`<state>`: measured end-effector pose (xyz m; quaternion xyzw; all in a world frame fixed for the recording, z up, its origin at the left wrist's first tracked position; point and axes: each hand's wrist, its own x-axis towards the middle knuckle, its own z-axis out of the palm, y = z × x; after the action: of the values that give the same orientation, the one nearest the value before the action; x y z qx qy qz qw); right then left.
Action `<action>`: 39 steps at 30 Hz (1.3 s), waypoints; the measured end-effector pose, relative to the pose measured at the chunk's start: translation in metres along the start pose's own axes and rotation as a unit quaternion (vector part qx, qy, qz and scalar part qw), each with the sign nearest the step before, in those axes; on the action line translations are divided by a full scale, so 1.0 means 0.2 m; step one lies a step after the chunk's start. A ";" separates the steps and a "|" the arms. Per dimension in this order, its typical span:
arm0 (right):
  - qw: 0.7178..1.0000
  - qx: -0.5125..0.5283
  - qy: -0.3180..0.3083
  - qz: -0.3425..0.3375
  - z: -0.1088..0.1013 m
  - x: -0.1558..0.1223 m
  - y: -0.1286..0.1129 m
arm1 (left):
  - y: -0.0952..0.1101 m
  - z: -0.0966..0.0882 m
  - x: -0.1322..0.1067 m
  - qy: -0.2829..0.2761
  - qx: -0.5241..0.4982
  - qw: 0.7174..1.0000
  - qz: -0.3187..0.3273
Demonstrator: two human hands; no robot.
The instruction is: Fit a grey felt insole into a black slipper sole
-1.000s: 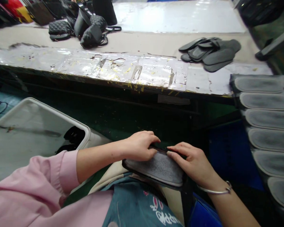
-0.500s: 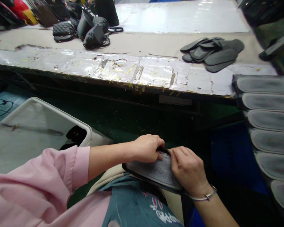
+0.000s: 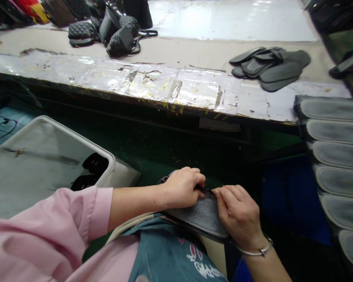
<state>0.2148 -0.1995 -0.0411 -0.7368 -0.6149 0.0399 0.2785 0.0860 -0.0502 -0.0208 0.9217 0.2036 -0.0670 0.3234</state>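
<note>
On my lap lies a dark oval panel (image 3: pixel 197 215) with a grey fuzzy face and a black edge, possibly a bag base. My left hand (image 3: pixel 184 188) is closed over its far edge, fingers pinching the black rim. Close beside it, my right hand (image 3: pixel 239 213) pinches the same rim between thumb and fingers, with its palm resting along the panel's right end. A narrow gap separates the two hands. What lies beneath the panel is mostly hidden by my hands and the apron (image 3: pixel 170 250).
Ahead runs a long worktable (image 3: pixel 194 88) with a worn, taped edge. It carries black quilted bags (image 3: pixel 120 41) and a pile of dark oval pieces (image 3: pixel 273 64). A white bin (image 3: pixel 114 166) with black items stands left. Several similar oval panels (image 3: pixel 338 152) line the right side.
Both hands keep pinching the panel's rim, and my right hand has shifted slightly right and down. The table and bags sit a little differently in view as my head has moved.
</note>
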 end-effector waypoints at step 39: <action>0.965 0.213 -0.153 0.015 -0.01 0.05 0.06 | -0.27 0.00 -0.10 0.103 0.027 0.959 0.262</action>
<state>0.2282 -0.1927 -0.0425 -0.6550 -0.6162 0.2866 0.3304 0.0449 -0.0189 -0.0460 0.9529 -0.0144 0.1097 0.2824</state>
